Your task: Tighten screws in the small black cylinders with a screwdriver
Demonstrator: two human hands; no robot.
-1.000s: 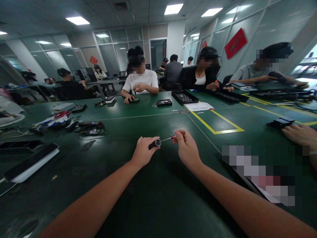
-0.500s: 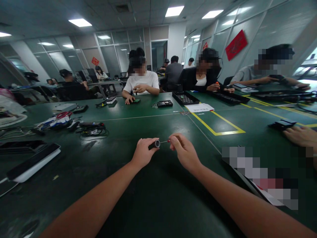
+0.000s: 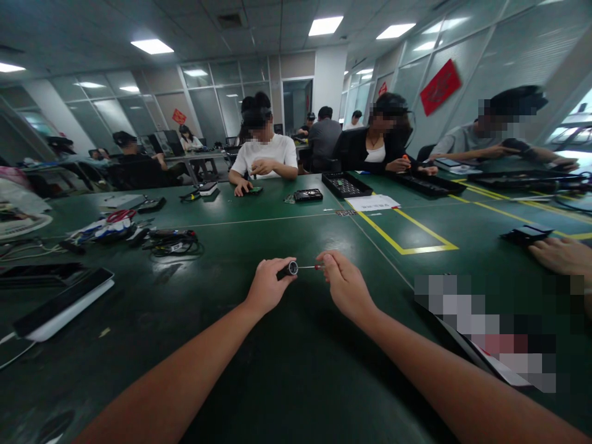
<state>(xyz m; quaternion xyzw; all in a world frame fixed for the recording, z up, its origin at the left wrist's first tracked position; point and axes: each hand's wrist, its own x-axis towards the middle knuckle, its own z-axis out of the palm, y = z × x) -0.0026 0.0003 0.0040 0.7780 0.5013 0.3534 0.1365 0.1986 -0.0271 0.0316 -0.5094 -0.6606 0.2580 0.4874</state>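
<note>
Held between the thumb and fingers of my left hand (image 3: pixel 267 285) is a small black cylindrical part (image 3: pixel 290 269) with a pale ring at its end, which faces right. My right hand (image 3: pixel 343 280) is closed on a screwdriver (image 3: pixel 318 267) with a thin metal shaft and a red handle, mostly hidden by my fingers. The shaft points left and its tip meets the ringed end of the black part. Whether the tip sits in a screw is too small to tell. Both hands are above the green table (image 3: pixel 259 376).
Tangled black cables (image 3: pixel 174 243) and a black-and-white device (image 3: pixel 65 302) lie to the left. Yellow tape (image 3: pixel 428 250) marks the table at right. A co-worker's hand (image 3: pixel 562 254) is near a black object at far right. Across the table, black trays (image 3: pixel 370 190) stand before seated people.
The fingers of my right hand have shifted on the screwdriver, and more of its red part shows. The black part in my left hand has hardly moved.
</note>
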